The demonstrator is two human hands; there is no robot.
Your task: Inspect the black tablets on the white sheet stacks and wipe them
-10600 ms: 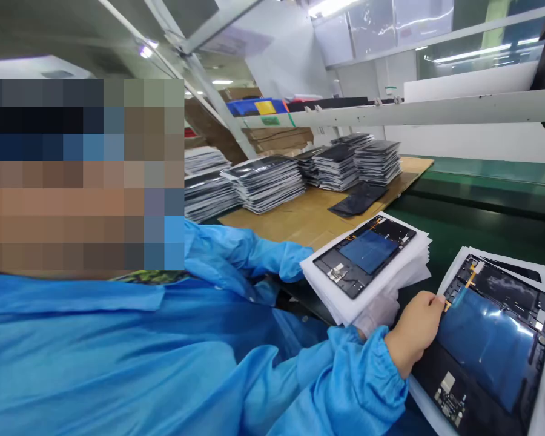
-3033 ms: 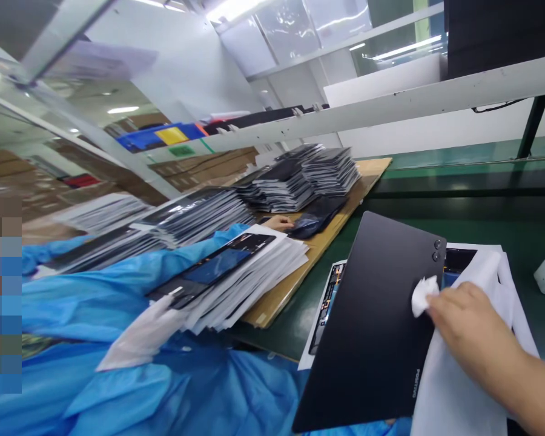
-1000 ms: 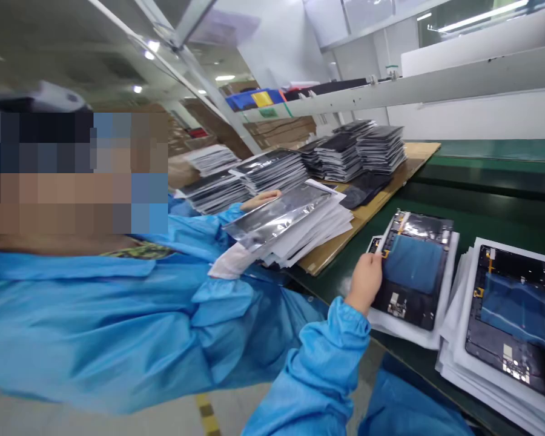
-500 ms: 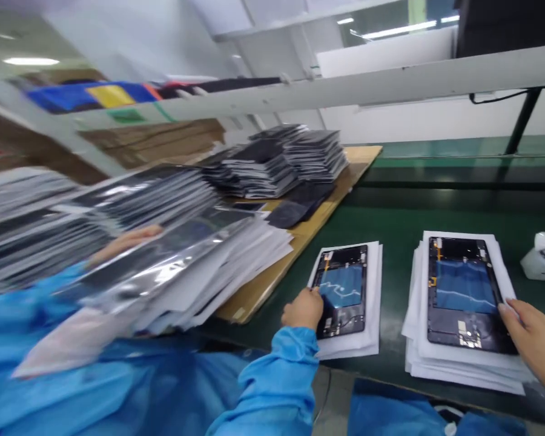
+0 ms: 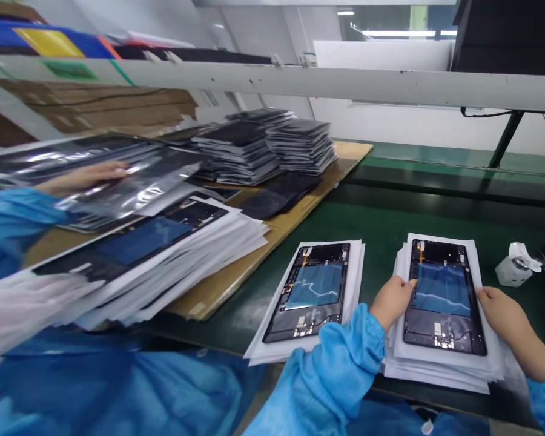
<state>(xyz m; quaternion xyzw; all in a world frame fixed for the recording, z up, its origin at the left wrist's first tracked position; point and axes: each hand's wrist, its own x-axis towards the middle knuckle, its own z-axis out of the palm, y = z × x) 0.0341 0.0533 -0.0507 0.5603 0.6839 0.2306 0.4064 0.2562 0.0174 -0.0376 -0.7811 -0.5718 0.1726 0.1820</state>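
Observation:
An open tablet chassis [image 5: 442,297], black with a blue film over its middle, lies on a stack of white foam sheets [image 5: 440,369] on the green belt. My left hand [image 5: 393,300] grips its left edge and my right hand [image 5: 504,315] grips its right edge. A second open chassis [image 5: 313,290] lies on its own white sheets [image 5: 354,266] just to the left, untouched.
On the left, a co-worker in blue holds a stack of sheets with a chassis [image 5: 140,242] on a gloved hand [image 5: 27,303]; the other hand [image 5: 86,177] rests on silver bags. Stacked bagged parts [image 5: 263,145] sit on cardboard [image 5: 340,163]. A white dispenser bottle [image 5: 511,269] stands right.
My left hand has left the left chassis and moved onto the left edge of the right chassis. My right hand has closed in on its right edge. The co-worker has lifted a silver bag aside.

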